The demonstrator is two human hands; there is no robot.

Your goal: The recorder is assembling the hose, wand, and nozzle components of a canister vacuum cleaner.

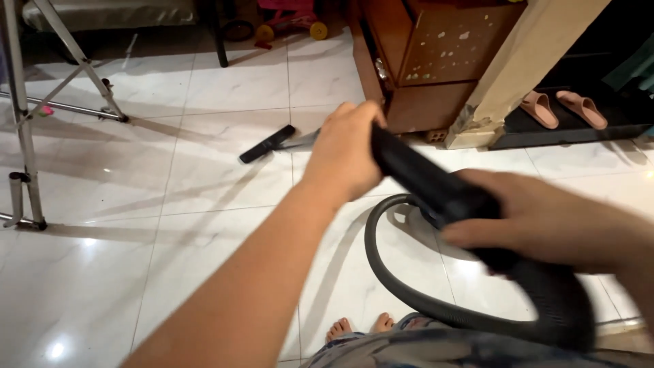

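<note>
My left hand (pixel 347 153) is closed around the upper part of a black vacuum wand (pixel 415 174), arm stretched forward. My right hand (pixel 545 221) grips the same black handle lower down, where it joins the ribbed black hose (pixel 388 283) that loops over the floor and back toward me. The wand's thin tube runs ahead to a flat black floor nozzle (pixel 267 144) lying on the white tiles. My bare toes (pixel 360 327) show at the bottom.
A wooden cabinet (pixel 429 61) stands ahead beside a cream pillar (pixel 524 61). Pink slippers (pixel 562 109) lie on a dark step at right. Metal rack legs (pixel 27 116) stand at left. A toy with yellow wheels (pixel 289 24) sits at the back.
</note>
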